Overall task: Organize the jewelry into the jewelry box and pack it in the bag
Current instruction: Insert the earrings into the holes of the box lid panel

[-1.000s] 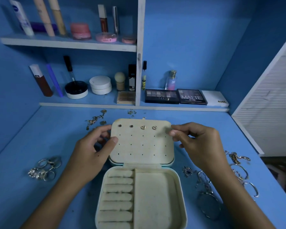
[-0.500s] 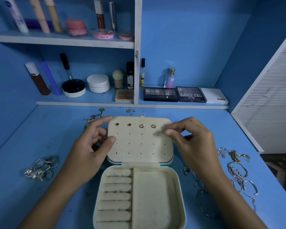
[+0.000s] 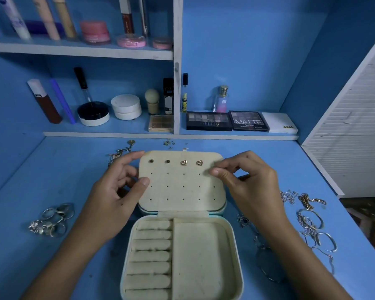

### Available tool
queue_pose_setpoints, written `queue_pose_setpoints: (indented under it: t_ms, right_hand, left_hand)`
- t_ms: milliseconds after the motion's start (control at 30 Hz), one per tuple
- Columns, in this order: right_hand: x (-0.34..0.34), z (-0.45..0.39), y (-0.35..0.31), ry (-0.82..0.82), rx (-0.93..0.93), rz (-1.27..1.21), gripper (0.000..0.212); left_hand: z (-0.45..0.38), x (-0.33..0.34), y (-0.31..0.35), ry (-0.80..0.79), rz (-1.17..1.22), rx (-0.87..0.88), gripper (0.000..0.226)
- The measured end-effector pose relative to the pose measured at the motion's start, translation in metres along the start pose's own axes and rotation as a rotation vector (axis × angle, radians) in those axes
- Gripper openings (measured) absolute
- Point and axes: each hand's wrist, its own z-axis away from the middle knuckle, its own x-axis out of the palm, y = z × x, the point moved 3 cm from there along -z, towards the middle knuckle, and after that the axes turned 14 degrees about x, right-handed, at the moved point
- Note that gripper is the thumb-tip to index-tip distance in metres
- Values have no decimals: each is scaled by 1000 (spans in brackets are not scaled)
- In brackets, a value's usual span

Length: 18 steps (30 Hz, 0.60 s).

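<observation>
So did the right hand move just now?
Yes, a little. The right hand has slid left over the corner of the lid, closer to the right heart earring pinned there.

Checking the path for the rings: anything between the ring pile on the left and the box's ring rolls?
The left hand and its forearm lie between the ring pile and the ring rolls. The rolls themselves look bare.

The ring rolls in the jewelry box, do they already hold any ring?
No, the ring rolls in the jewelry box are all bare, and the rings lie in a pile on the table.
</observation>
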Motion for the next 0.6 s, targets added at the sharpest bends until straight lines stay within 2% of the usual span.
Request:
queue_pose_setpoints:
  t_ms: [200,400,600]
  right_hand:
    - [2,-1,0,-8,14,12,7]
    - [4,-2,-6,-9,-9,2,18]
    - [4,-4,-4,-11,-9,29,14]
  left_hand:
    - [0,-1,0,-11,-9,12,47]
    - [0,-1,-1,-6,10,-3,47]
    - [1,-1,-2,-6,12,-13,46]
